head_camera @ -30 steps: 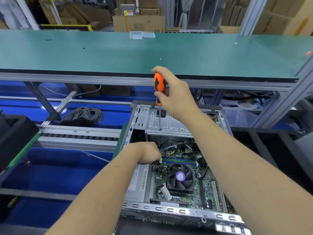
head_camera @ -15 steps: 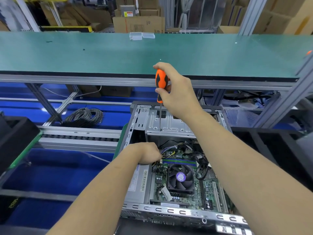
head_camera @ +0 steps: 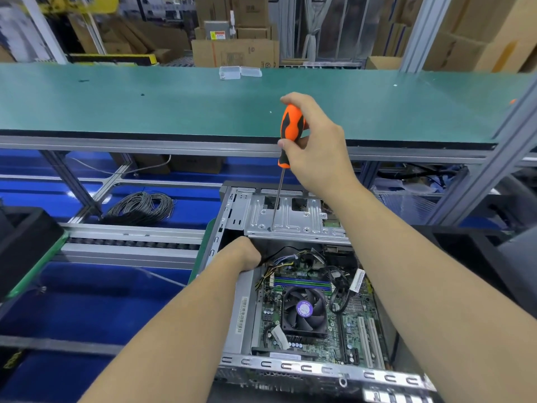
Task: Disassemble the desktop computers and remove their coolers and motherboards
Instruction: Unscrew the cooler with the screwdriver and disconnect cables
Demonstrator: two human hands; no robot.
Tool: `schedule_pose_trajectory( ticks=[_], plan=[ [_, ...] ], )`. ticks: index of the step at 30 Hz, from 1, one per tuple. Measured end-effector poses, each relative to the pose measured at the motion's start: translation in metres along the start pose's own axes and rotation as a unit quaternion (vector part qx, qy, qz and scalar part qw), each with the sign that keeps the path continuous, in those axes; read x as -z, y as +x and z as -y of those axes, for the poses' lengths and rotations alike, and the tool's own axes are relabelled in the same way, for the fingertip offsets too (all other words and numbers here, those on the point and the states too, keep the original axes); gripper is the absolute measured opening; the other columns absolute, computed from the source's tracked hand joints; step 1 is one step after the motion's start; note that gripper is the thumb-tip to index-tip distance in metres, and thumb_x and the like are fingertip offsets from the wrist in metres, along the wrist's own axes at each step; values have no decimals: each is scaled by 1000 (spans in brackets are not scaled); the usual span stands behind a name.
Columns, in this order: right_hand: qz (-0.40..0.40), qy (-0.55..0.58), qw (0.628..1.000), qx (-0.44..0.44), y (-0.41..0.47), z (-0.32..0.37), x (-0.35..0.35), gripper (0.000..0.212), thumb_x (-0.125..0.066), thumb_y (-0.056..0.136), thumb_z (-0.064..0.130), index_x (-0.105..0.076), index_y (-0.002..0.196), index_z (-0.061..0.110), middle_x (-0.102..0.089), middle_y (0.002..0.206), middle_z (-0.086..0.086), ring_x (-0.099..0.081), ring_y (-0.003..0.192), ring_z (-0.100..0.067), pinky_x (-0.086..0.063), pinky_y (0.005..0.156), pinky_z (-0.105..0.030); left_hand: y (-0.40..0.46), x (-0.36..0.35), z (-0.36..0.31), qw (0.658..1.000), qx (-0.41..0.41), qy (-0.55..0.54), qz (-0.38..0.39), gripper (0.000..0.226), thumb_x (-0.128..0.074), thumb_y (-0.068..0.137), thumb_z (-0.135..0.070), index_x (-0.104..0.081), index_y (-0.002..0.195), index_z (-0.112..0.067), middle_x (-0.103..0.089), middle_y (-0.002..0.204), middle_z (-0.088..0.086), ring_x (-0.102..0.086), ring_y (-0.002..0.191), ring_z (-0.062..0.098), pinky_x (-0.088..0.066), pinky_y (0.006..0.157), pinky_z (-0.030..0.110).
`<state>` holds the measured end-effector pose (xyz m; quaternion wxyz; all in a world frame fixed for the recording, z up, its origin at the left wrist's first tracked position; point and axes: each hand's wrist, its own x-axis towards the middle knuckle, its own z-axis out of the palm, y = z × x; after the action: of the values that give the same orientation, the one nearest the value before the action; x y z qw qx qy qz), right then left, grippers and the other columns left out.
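Observation:
An open desktop case (head_camera: pixel 232 321) lies in front of me. Its green motherboard (head_camera: pixel 353 330) carries a black cooler fan (head_camera: pixel 303 311) with a purple label. My right hand (head_camera: pixel 316 149) grips an orange-and-black screwdriver (head_camera: pixel 289 132) upright, its tip on a screw in the silver drive bracket (head_camera: pixel 293 221) at the case's far end. My left hand (head_camera: pixel 247 254) reaches inside the case at the left wall beside a bundle of cables (head_camera: pixel 293 261); its fingers are curled, and whether they hold anything is hidden.
A green workbench (head_camera: pixel 174 103) runs across the back with a small clear plastic box (head_camera: pixel 231 72) on it. A coil of grey cable (head_camera: pixel 141 207) lies on the blue surface to the left. A black bin (head_camera: pixel 20 242) stands at the far left. Cardboard boxes are stacked behind.
My right hand has risen slightly with the screwdriver, which stays on the same bracket screw. My left hand has not moved.

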<state>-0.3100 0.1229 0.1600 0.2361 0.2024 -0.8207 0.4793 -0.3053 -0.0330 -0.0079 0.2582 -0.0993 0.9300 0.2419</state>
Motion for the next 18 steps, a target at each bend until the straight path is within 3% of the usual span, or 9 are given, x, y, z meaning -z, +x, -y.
schedule_pose_trajectory(
  ticks=[3,8,10,13,15,18],
  plan=[
    [-20,6,1000,-13,3,-2,6,57,-66,86,-1,-50,130,33,-49,90,16,-58,75,-26,-61,72,-42,7,4,-4,997,6,58,48,16,-55,94,-10,-57,78,-7,-54,83,9,-52,73,23,-42,62,28],
    [-42,17,998,-40,6,-7,11,58,-66,87,-2,-51,131,32,-48,94,18,-55,79,2,-60,57,-28,25,0,3,990,1,-65,122,13,-60,97,-16,-61,93,-3,-59,92,16,-52,86,24,-47,91,35],
    [-45,24,997,-51,8,-11,11,58,-66,87,-2,-51,132,31,-47,96,20,-54,83,2,-59,54,-23,29,-3,2,988,5,-99,120,21,-59,100,-20,-61,105,0,-66,103,20,-60,92,27,-48,103,39],
    [-50,30,997,-60,10,-14,12,57,-67,86,-2,-52,131,30,-48,95,21,-55,82,6,-55,50,-17,29,-8,-3,990,-14,-83,117,34,-52,103,-29,-56,119,2,-64,125,25,-61,91,28,-51,97,38],
    [-53,34,996,-65,12,-16,12,57,-66,85,-2,-53,130,30,-49,92,20,-58,83,-6,-58,52,-22,29,-12,-5,993,-14,-72,94,41,-50,104,-27,-53,128,7,-65,124,22,-67,98,30,-54,95,38],
    [-50,42,995,-76,16,-19,11,57,-66,84,-2,-53,128,32,-49,93,17,-59,89,-31,-61,56,-34,33,-15,-7,995,-4,-64,80,30,-56,100,-23,-65,115,3,-73,108,15,-71,88,25,-58,84,32]
  ],
)
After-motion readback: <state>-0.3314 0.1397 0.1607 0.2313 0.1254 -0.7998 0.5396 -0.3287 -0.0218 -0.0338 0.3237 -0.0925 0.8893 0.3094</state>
